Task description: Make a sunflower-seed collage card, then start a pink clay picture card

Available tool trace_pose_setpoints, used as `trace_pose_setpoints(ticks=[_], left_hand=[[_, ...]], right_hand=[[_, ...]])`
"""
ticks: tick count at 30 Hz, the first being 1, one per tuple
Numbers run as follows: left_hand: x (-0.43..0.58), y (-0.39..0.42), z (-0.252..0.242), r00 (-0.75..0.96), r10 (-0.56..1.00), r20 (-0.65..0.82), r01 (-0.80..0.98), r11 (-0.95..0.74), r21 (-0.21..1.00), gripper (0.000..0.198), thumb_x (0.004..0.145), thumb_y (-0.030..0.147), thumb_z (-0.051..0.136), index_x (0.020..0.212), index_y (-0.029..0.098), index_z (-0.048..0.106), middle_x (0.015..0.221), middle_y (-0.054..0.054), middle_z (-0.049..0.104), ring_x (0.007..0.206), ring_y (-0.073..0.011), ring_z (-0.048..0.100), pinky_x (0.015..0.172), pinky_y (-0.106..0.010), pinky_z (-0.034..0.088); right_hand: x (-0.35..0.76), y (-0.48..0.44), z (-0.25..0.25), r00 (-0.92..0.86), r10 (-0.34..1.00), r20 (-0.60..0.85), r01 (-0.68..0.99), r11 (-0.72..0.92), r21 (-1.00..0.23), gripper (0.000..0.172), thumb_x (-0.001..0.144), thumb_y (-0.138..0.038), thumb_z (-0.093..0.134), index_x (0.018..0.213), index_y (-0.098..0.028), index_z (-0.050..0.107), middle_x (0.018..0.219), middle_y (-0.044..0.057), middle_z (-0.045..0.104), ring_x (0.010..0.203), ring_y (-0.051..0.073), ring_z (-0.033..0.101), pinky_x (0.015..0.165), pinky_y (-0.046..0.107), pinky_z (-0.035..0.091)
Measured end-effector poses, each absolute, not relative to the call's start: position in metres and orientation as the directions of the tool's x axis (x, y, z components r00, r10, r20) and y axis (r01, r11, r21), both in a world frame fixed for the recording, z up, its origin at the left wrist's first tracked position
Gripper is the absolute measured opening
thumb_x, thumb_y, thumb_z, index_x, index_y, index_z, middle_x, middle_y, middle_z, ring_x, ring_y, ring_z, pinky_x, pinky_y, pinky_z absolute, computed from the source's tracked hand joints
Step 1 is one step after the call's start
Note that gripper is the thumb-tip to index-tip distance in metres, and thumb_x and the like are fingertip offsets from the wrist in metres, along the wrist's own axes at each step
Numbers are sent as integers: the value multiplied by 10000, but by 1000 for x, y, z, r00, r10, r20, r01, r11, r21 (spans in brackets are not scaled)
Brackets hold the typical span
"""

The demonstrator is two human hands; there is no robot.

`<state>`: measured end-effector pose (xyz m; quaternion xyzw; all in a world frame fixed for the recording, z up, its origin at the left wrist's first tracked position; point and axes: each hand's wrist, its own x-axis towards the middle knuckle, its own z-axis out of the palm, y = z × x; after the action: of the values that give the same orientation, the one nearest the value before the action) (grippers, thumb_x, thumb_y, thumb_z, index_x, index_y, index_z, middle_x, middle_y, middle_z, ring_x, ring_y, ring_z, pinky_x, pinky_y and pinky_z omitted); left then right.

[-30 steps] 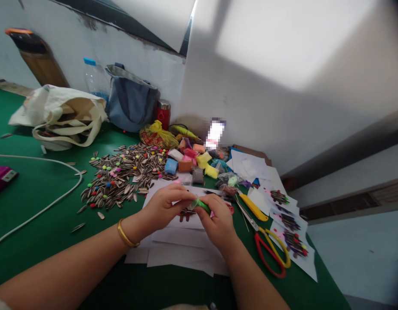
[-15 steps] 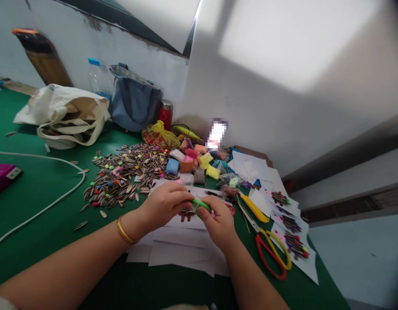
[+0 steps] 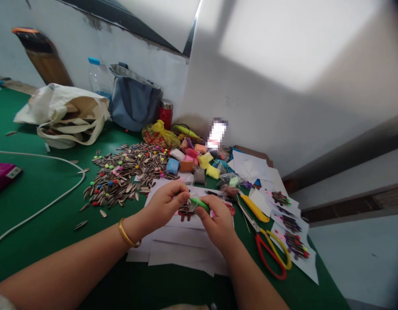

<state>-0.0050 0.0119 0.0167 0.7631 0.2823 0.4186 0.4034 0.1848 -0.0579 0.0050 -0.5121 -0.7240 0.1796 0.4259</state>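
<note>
My right hand (image 3: 220,221) is closed round a lump of bright green modelling clay (image 3: 201,204) in a clear plastic wrapper. Thumb and fingertips of my left hand (image 3: 168,203) are pinched together beside the clay's left end; whatever they hold is too small to make out. Under both hands lie white paper sheets (image 3: 182,237). On the top sheet, partly hidden by my fingers, is a picture made with sunflower seeds (image 3: 186,208) and brown clay pieces.
Sunflower seeds (image 3: 126,172) with small coloured balls lie heaped at left. Behind the paper are several wrapped clay blocks (image 3: 186,166). Scissors (image 3: 261,234) and a yellow cutter (image 3: 254,208) lie at right, beside finished-looking seed pictures (image 3: 295,246). A white cable (image 3: 53,200) crosses the left side.
My left hand has drawn slightly left, away from the green clay, and its fingers have turned into a pinch. My right hand still holds the clay, almost unmoved.
</note>
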Motion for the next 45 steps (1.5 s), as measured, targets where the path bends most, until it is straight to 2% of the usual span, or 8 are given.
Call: trace_pose_setpoints(ticks=[3,5,10,18,25,32,40,45], left_hand=[[-6,13,17,476,811,340,24,-399,917,262,935,402,530,796,183,568,665,28,539,580,-116,497,529,-225,406],[-6,14,16,478,797,370,56,-448,892,210,913,365,577,825,178,614,713,15,584,645,-126,544,594,-238,446],[-4,13,10,509,659,554,152,-702,696,125,908,224,593,965,201,701,870,-33,665,834,-152,613,791,-283,488],[-2,11,14,632,473,614,296,-879,374,205,923,201,545,817,183,720,682,-27,598,639,-145,525,603,-270,417],[-8,13,10,463,563,684,245,-823,512,291,939,163,506,1188,208,651,945,-69,639,876,-172,597,792,-307,495],[-4,11,15,707,423,567,249,-899,360,339,898,120,482,1167,214,666,753,-41,591,679,-159,525,621,-280,428],[-9,20,16,680,382,626,306,-924,231,264,931,146,496,1138,192,652,767,-36,623,704,-166,543,668,-296,436],[-11,23,14,626,346,699,233,-938,255,156,924,146,534,960,195,678,794,-35,652,727,-164,549,684,-298,430]], right_hand=[[186,-59,5,-95,896,433,583,402,-705,171,954,-336,548,1012,-215,654,939,42,666,874,196,601,783,321,449],[187,-59,5,-91,898,430,581,398,-710,170,953,-332,552,1023,-217,656,938,37,663,871,192,596,780,314,441],[187,-57,4,-87,890,447,564,415,-714,153,955,-309,548,1017,-220,656,926,32,660,863,187,591,783,309,435],[184,-57,5,-169,915,365,537,396,-745,158,953,-311,545,957,-206,664,899,36,669,863,192,599,793,313,440],[190,-55,2,-3,931,365,513,315,-799,213,953,-353,537,1041,-203,660,945,41,670,851,194,609,772,307,458],[192,-53,-2,-64,929,365,529,342,-777,226,959,-361,527,1069,-207,651,972,51,673,900,208,616,792,320,465],[197,-51,-3,-126,920,370,521,379,-765,282,964,-345,527,1216,-234,586,1144,65,639,1056,222,587,920,343,451],[196,-52,4,-177,930,321,507,366,-781,197,963,-333,522,1082,-204,610,1034,61,629,971,206,581,877,331,454]])
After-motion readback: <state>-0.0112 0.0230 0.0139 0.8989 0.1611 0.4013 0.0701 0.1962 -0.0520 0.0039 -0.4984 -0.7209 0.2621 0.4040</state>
